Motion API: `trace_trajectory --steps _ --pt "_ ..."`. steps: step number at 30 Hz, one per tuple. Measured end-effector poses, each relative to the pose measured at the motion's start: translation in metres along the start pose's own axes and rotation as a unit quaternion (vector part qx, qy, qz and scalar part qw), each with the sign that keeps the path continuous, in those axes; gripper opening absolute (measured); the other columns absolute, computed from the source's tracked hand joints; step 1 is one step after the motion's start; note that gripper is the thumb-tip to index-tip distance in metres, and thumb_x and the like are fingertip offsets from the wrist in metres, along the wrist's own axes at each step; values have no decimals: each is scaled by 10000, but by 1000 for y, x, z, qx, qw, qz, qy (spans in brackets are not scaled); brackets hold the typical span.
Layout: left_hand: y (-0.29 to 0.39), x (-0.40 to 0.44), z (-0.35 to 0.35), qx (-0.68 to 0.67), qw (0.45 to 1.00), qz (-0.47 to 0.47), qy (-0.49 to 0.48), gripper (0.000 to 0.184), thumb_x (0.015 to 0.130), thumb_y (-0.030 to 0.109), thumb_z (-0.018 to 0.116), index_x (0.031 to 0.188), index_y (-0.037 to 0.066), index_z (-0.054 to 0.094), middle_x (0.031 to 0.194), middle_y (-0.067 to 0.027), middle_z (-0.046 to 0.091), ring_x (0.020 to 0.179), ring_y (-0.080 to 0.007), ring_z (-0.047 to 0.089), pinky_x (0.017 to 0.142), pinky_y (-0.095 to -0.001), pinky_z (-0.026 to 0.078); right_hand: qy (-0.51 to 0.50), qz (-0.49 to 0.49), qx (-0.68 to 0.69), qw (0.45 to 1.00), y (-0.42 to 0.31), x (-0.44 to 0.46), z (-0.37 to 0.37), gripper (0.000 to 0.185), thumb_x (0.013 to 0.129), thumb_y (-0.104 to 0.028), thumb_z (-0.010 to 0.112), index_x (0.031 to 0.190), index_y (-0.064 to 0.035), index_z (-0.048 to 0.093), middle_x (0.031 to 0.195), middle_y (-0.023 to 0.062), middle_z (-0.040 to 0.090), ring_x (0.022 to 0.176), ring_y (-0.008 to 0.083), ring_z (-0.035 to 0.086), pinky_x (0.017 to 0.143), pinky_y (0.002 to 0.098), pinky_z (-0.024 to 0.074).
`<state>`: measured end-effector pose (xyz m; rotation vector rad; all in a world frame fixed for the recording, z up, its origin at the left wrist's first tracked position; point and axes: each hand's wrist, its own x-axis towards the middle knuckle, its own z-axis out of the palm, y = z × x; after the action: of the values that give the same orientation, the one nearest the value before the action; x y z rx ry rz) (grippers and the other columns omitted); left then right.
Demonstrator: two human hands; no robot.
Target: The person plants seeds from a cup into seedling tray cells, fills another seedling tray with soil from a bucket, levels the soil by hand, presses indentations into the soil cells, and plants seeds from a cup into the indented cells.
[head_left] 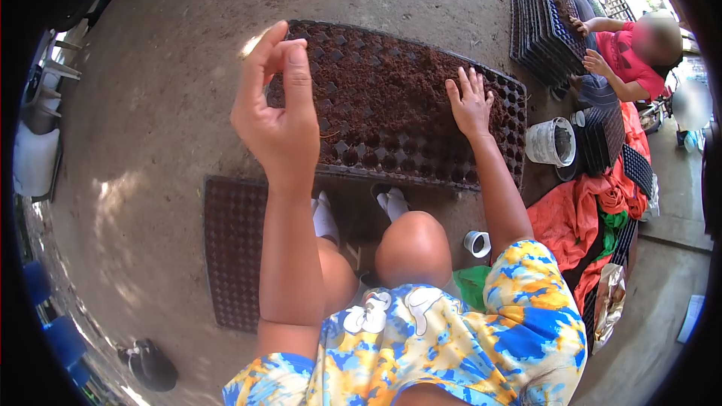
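Note:
A black seedling tray (368, 154) filled with dark brown soil (391, 90) lies in front of me. My right hand (471, 105) rests on the soil toward the tray's right end, palm down with the fingers spread. Around it, the cells at the right edge hold less soil and their round openings show. Raised above the tray's left end is my left hand (278, 113), its fingers curled and the thumb tip close to them. Whatever may be in that pinch is hidden.
Another empty-celled tray (233, 256) lies on the ground at left. A white bucket (550, 142), a small cup (477, 243) and red-orange cloth (571, 210) are at right. Beyond, a person in a red shirt (628, 56) has hands at stacked trays (538, 26).

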<state>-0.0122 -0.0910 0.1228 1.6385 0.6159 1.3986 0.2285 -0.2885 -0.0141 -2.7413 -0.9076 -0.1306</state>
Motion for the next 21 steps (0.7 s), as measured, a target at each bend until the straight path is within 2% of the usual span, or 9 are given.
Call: trace_trajectory --steps 2,3,5,10,13,16,19,20,21 --pt "-2 2 -2 5 999 -27 26 220 915 136 610 1112 47 650 892 -32 693 830 -94 618 804 -267 469 21 9 37 999 4 -2 19 676 926 -613 376 1416 -148 413 1489 127 349 1413 283 244 1125 527 104" --pt "-4 4 -4 10 998 -41 41 215 908 141 622 1103 58 657 877 -16 693 807 -85 612 797 -276 457 36 -13 109 993 -8 0 31 641 924 -586 420 1373 -131 468 1462 142 387 1397 298 277 1124 512 143" --pt "-7 5 -8 21 997 -45 53 211 910 146 616 1102 70 659 879 -24 697 821 -85 615 815 -271 446 38 -58 110 991 -57 -4 32 586 916 -539 488 1309 -107 532 1422 146 438 1362 307 337 1103 478 226" --pt "-5 4 -9 9 997 -16 72 208 897 128 628 1095 72 660 870 -15 691 811 -92 617 807 -275 451 60 -245 213 944 -153 -19 37 369 862 -327 647 1133 -77 630 1215 112 583 1163 296 513 989 414 398" --pt "-2 3 -10 10 998 1 58 212 888 111 631 1094 66 657 856 -8 684 804 -96 617 802 -277 455 -1 -347 231 909 -169 -36 33 246 832 -244 671 1026 -94 651 1100 89 609 1081 285 554 952 402 424" --pt "0 4 -13 21 998 14 66 213 915 106 598 1107 26 638 882 -47 682 815 -92 617 796 -243 481 47 -357 214 908 -142 -36 31 195 796 -252 689 927 -108 666 1040 56 610 1042 263 561 920 398 428" --pt "12 3 -10 -61 995 2 84 213 918 109 598 1106 16 636 892 -55 684 819 -85 617 783 -243 492 80 -290 203 932 -132 -33 32 279 802 -280 691 1003 -89 660 1083 98 602 1086 296 546 942 413 419" --pt "16 1 -10 -103 991 -5 90 216 910 111 608 1103 20 637 891 -48 686 819 -83 616 775 -250 491 76 -302 210 927 -138 -33 34 310 824 -293 677 1049 -82 647 1108 115 594 1111 307 534 957 427 413" --pt "17 1 -21 -98 994 -4 -50 375 880 151 648 1213 40 516 1044 -90 599 964 -126 561 867 -291 445 41 -306 249 918 -144 -35 36 320 826 -304 675 1055 -82 645 1111 116 594 1113 305 532 953 428 418"
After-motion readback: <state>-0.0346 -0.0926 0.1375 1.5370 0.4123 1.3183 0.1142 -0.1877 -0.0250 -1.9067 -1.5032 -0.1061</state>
